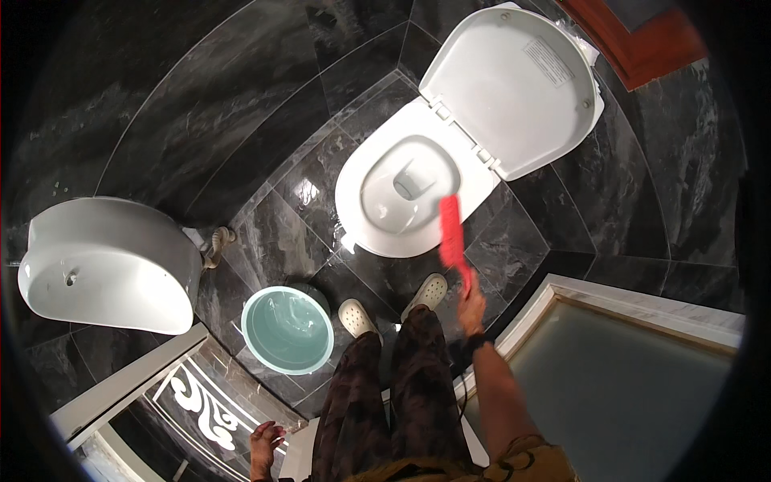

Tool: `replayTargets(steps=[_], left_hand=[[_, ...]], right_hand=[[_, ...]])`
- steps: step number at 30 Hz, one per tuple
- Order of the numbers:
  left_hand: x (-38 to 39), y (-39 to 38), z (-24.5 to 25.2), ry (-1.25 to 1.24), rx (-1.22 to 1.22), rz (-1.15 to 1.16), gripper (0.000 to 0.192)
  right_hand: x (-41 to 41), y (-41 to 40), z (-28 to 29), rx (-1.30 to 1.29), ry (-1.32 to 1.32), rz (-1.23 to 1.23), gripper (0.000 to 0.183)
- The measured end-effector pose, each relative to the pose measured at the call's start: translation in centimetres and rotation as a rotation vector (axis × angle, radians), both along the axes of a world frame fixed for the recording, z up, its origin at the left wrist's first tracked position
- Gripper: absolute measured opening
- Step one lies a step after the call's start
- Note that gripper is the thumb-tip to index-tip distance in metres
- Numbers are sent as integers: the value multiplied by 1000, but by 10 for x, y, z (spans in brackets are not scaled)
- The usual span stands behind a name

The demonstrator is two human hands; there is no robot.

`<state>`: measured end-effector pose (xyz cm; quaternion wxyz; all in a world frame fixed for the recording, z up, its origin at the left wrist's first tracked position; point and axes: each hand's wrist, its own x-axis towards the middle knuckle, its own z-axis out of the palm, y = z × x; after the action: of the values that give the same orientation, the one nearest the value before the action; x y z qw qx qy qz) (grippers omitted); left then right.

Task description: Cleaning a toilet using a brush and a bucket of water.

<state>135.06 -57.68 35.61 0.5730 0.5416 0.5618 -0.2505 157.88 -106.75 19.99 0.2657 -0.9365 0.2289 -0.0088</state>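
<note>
My right hand (471,310) is closed around the handle of a red brush (452,232), whose head reaches over the near right rim of a white toilet bowl (359,224). The toilet lid (500,96) stands raised and bears a printed label. My left hand (265,443) is low at the left, its fingers loosely curled and apart, holding nothing. A light green plastic bucket (288,330) with water in it stands on the floor, left of my feet.
A white washbasin (114,265) is at the left, with a drain hose (220,244) beside it. Dark wet-looking tiles (307,208) cover the floor. A door frame (135,382) lies at lower left, and a pale-framed panel (608,385) at lower right. My light clogs (430,291) are before the toilet.
</note>
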Motion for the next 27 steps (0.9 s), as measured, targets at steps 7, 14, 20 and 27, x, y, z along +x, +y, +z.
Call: replayTargets(steps=[7, 14, 20, 27], left_hand=[[-6, -10, 3, -70, -8, 0, 36], [-11, -17, -3, -48, -2, 56, 31], [-12, -14, -8, -90, -32, -3, 38], [-12, -4, -6, -32, 9, -52, 36]], right_hand=[[116, -51, 8, -71, -30, -257, 52], [-8, 28, 5, 62, 74, -38, 56], [-16, 2, -2, 78, 84, 17, 55], [74, -37, -2, -17, -93, -194, 51]])
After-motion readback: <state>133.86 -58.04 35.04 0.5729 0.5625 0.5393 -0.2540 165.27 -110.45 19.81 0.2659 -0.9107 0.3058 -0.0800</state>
